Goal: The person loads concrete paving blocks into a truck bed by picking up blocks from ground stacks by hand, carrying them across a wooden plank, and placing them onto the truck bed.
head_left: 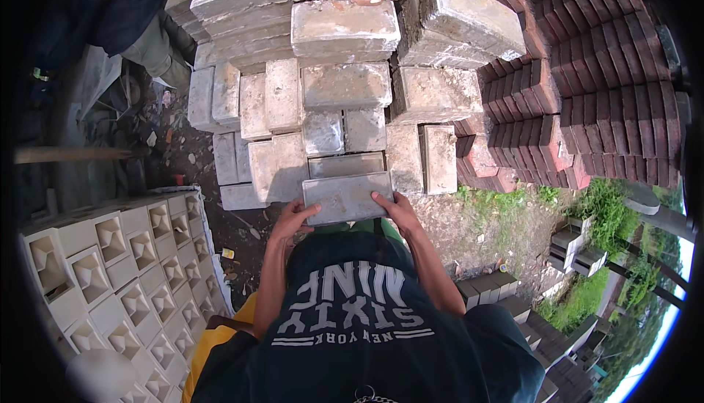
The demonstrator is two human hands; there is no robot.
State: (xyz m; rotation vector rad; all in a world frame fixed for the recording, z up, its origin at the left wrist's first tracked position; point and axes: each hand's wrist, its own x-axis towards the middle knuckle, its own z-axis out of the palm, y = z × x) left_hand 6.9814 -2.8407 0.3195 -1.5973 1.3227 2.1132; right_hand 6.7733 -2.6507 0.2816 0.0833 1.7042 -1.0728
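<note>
Outdoor dirt ground [488, 245] lies around; the left hand [293, 219] and right hand [399, 214], partly curled, clasp a grey block [348, 197] by its ends, before the block stack [346, 86]. One grip loosening could drop it; beyond, knocking the skewed upper block [475, 16] could dislodge it.

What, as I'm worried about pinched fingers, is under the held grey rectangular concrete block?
Green fabric shows past the near edge of the block. Whatever lies directly beneath is covered, including parts of the left hand and right hand.
</note>
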